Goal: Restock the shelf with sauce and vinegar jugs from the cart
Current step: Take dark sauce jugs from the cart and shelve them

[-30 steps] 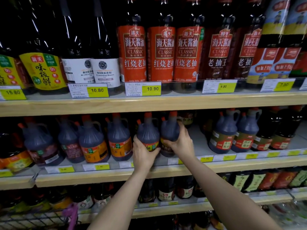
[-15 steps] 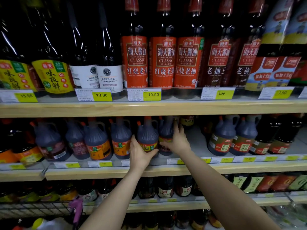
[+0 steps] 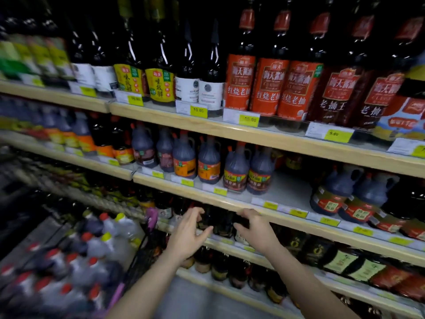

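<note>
Jugs on shelf: two dark plastic handled jugs with red caps and green-red labels stand side by side, touching, near the front edge of the pale wooden middle shelf
Open room: bare shelf floor lies to their right, before the next pair of dark jugs with red labels
Left hand: below the shelf edge, fingers spread and loosely bent, holding nothing
Right hand: beside it, apart, fingers relaxed, empty
Cart: wire cart at lower left holds blurred red-capped and yellow-capped jugs
Above: tall bottles with orange-red labels behind yellow price tags
</note>
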`<state>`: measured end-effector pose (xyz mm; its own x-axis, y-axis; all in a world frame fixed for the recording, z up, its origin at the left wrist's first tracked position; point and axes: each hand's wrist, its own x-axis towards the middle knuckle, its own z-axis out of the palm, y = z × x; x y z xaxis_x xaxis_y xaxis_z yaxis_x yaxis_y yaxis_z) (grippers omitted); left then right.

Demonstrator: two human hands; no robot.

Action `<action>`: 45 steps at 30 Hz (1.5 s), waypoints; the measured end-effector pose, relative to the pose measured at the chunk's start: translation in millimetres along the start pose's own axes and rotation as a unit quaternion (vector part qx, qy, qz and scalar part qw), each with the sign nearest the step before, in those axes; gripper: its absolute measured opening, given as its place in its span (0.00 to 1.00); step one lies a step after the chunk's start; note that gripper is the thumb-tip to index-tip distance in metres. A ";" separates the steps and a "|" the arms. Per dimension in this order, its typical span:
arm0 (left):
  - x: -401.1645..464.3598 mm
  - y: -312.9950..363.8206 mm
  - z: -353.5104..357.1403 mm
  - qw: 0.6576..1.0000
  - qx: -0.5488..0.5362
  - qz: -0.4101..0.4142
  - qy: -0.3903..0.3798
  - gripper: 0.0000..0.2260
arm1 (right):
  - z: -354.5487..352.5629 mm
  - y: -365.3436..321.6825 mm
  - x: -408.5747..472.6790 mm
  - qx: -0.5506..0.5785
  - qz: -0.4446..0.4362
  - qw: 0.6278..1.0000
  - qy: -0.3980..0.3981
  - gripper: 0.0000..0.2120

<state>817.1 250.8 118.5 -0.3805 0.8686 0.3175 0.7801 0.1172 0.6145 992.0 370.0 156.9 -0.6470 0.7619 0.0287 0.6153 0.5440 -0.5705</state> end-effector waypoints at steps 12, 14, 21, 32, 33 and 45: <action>-197.7 -110.7 -104.5 0.986 0.018 -0.166 0.003 0.19 | 165.0 -109.3 -87.3 0.110 0.013 0.969 -0.221 0.11; -230.4 -137.9 -133.6 0.982 0.014 -0.189 -0.003 0.18 | 198.2 -137.9 -96.7 0.129 0.001 0.964 -0.232 0.09; -310.5 -242.7 -255.1 0.969 0.037 -0.243 0.021 0.19 | 307.4 -254.9 -111.0 0.185 -0.008 0.955 -0.230 0.06; -317.6 -332.8 -335.7 0.963 0.018 -0.268 0.040 0.13 | 376.8 -360.7 -69.2 0.159 -0.020 0.950 -0.266 0.10; -312.0 -341.5 -338.4 0.963 0.014 -0.264 0.046 0.13 | 382.3 -364.8 -61.3 0.161 -0.019 0.951 -0.263 0.09; -169.3 -458.6 -392.6 0.968 0.052 -0.244 0.016 0.15 | 444.8 -423.8 91.2 0.163 -0.050 0.945 -0.279 0.08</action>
<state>328.8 -139.0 66.5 -0.7305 0.6821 0.0314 0.5489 0.5592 0.6213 471.9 52.6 36.2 -0.8870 0.3599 -0.2892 0.4262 0.3969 -0.8129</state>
